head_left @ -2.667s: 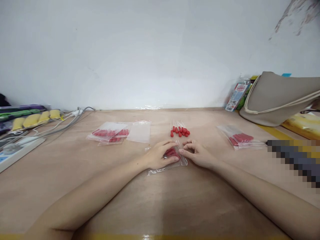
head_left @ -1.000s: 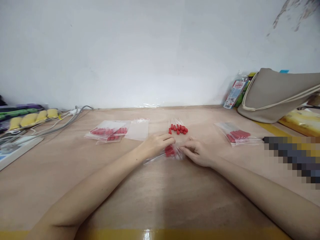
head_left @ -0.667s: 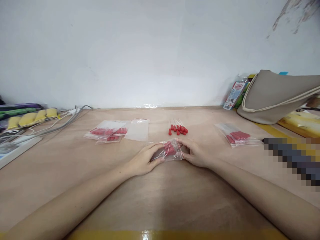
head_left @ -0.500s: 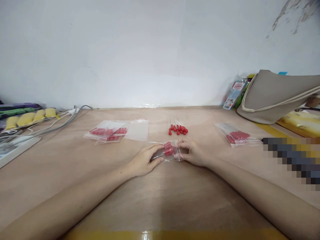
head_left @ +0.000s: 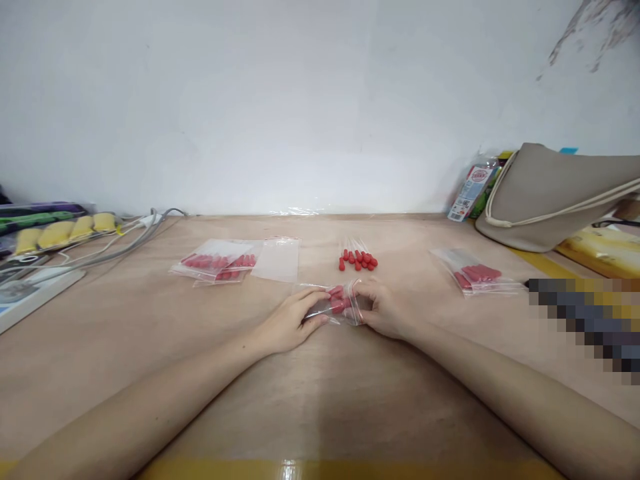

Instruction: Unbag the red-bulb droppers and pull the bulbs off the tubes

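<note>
A small clear zip bag (head_left: 334, 303) with red-bulbed droppers inside lies on the wooden table (head_left: 320, 387) between my hands. My left hand (head_left: 290, 321) pinches its left end, fingers closed on the plastic. My right hand (head_left: 384, 308) grips the right end, the mouth of the bag, with thumb and fingers pressed together. Just behind it lies a loose bunch of red-bulbed droppers (head_left: 358, 259).
Filled bags (head_left: 216, 265) and an empty clear bag (head_left: 278, 259) lie at the left; another filled bag (head_left: 475, 277) at the right. A beige bag (head_left: 555, 195) and packets stand at the far right. Cables (head_left: 120, 244) and yellow items (head_left: 65, 232) sit far left.
My left hand slid from on top of the bag to its left end. The bag was turned to lie crosswise between both hands, and my right hand kept its pinch on the right end.
</note>
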The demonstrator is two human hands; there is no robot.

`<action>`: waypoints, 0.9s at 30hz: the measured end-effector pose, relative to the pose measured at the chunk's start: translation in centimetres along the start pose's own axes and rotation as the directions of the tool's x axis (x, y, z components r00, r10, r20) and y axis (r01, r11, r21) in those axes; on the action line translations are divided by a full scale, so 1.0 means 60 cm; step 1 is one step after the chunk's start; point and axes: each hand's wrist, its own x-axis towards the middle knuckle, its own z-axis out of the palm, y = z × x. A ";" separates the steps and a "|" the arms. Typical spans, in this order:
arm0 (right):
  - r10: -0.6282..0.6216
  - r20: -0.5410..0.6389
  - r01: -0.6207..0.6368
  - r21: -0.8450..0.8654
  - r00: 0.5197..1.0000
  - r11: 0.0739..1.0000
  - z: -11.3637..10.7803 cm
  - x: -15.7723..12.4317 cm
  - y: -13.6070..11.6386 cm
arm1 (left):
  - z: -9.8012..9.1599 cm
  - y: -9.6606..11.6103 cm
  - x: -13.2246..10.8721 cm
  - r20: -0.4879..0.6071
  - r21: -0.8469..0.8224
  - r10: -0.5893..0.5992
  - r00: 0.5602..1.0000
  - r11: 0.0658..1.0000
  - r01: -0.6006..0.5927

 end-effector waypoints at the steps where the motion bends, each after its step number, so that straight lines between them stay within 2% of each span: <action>1: 0.003 0.000 -0.003 0.011 1.000 1.000 -0.003 -0.001 0.000 | 0.000 0.000 0.000 0.004 0.001 -0.002 1.000 1.000 0.002; 5: 0.116 0.072 -0.127 0.181 0.991 0.975 -0.021 -0.008 0.013 | -0.002 0.003 -0.001 0.011 -0.017 0.006 1.000 1.000 -0.006; 9: 0.232 0.172 -0.283 0.391 0.957 0.876 -0.038 -0.017 0.035 | -0.002 0.002 -0.001 0.004 -0.013 0.007 1.000 1.000 -0.007; 14: 0.280 0.269 -0.385 0.536 0.921 0.751 -0.056 -0.015 0.046 | -0.002 -0.001 0.000 0.008 -0.012 0.015 1.000 1.000 -0.014; 17: 0.321 0.261 -0.414 0.554 0.910 0.722 -0.094 -0.010 0.047 | -0.002 -0.002 -0.001 0.013 -0.013 0.007 1.000 1.000 -0.007; 20: 0.407 0.169 -0.427 0.559 0.898 0.710 -0.147 -0.011 0.059 | -0.002 -0.002 -0.001 0.017 -0.021 0.011 1.000 1.000 -0.011; 22: 0.458 0.005 -0.370 0.597 0.889 0.712 -0.176 -0.014 0.075 | -0.002 -0.001 -0.001 0.016 -0.025 0.014 1.000 1.000 -0.013; 24: 0.501 -0.193 -0.288 0.625 0.844 0.726 -0.190 -0.015 0.092 | -0.002 -0.001 -0.001 0.016 -0.028 0.015 1.000 1.000 -0.015; 27: 0.508 -0.443 -0.249 0.522 0.738 0.816 -0.178 -0.012 0.113 | -0.001 0.000 0.000 0.014 -0.032 0.013 1.000 0.999 -0.012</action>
